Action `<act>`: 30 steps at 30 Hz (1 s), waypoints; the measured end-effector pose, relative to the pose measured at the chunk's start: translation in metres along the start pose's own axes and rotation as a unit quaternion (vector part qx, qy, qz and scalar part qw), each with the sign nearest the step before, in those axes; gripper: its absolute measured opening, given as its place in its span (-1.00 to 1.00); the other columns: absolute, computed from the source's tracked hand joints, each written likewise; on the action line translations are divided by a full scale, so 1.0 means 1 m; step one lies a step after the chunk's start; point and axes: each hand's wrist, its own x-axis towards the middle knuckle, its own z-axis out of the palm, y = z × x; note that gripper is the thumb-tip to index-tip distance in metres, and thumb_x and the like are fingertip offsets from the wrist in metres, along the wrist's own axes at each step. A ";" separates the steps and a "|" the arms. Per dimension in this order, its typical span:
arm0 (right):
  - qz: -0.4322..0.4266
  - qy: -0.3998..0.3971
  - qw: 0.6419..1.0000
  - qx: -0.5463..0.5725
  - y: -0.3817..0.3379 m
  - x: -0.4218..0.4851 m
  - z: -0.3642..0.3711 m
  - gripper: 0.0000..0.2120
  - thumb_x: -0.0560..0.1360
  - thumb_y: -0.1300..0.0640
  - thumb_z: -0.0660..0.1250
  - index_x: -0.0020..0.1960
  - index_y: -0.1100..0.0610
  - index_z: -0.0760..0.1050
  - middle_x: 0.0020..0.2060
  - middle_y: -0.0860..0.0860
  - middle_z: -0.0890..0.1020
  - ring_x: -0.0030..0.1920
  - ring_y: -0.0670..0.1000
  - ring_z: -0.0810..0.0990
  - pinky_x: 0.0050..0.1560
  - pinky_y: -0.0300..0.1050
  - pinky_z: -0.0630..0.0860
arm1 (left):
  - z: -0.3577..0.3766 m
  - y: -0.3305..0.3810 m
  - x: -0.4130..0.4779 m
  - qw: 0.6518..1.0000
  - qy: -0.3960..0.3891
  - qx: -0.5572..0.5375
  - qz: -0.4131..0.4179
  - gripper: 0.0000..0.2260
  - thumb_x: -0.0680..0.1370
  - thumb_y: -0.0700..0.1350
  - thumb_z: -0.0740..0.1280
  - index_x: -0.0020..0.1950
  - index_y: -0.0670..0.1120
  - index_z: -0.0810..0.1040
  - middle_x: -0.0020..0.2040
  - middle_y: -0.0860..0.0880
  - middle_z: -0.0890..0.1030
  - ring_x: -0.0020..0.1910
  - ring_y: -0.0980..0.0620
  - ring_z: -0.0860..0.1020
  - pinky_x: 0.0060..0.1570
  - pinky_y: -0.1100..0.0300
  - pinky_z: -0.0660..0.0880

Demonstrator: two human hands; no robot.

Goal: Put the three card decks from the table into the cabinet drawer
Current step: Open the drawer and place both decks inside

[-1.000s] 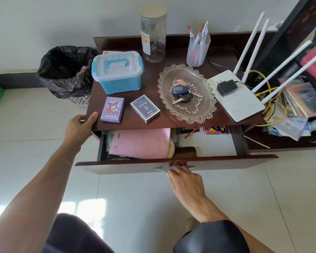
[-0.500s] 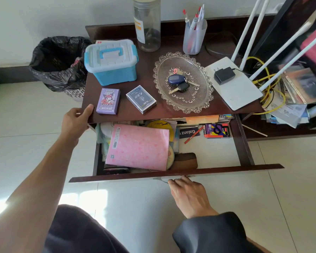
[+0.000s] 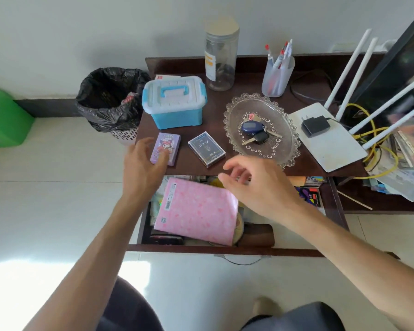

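Two card decks lie near the front edge of the dark wooden table (image 3: 225, 88): a purple deck (image 3: 167, 146) with a cartoon figure and a dark blue deck (image 3: 206, 149) to its right. A red and white box (image 3: 167, 77) peeks out behind the blue container; I cannot tell what it is. My left hand (image 3: 142, 168) hovers open just left of the purple deck, fingers overlapping its near corner. My right hand (image 3: 256, 185) hangs open over the drawer, below the blue deck. The drawer (image 3: 225, 250) stands pulled out, with a pink booklet (image 3: 196, 211) on top of its contents.
A blue lidded container (image 3: 175, 102), a clear jar (image 3: 220, 53), a pen cup (image 3: 276, 72), a glass dish (image 3: 261, 129) with keys and a white router (image 3: 328, 137) share the table. A black-lined bin (image 3: 110, 99) stands at the left. Papers and cables clutter the right.
My right hand let go of the drawer handle and rose over the drawer. My left hand left the table edge and moved toward the purple deck. The drawer stands further out than one second ago.
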 end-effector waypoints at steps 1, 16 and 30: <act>-0.017 0.021 0.998 -0.063 -0.008 0.023 0.006 -0.66 0.52 -0.21 0.34 0.17 -0.03 0.61 -0.07 -0.11 0.67 -0.08 -0.07 0.63 -0.13 -0.04 0.59 | 0.005 0.006 0.001 1.000 -0.009 0.018 0.000 -0.49 0.53 0.14 0.31 0.40 -0.08 0.46 0.28 -0.13 0.55 0.22 -0.10 0.52 0.21 -0.05 0.50; -0.003 0.010 0.923 -0.384 -0.010 0.117 0.068 -0.45 0.54 -0.27 0.26 0.20 0.18 0.60 0.17 0.15 0.66 0.22 0.16 0.52 0.21 0.13 0.32 | 0.040 0.005 0.014 0.990 -0.004 0.094 -0.109 -0.29 0.37 0.20 0.41 0.41 -0.16 0.43 0.28 -0.17 0.45 0.30 -0.19 0.37 0.30 -0.07 0.36; -0.094 0.000 0.984 -0.151 0.046 -0.018 -0.021 -0.48 0.40 -0.33 0.38 0.20 0.00 0.55 -0.04 -0.08 0.60 -0.02 -0.02 0.52 -0.05 -0.05 0.51 | -0.021 0.016 -0.054 0.985 -0.115 -0.006 0.132 -0.44 0.40 0.10 0.52 0.36 0.04 0.49 0.11 0.09 0.47 -0.02 0.17 0.53 -0.10 0.42 0.43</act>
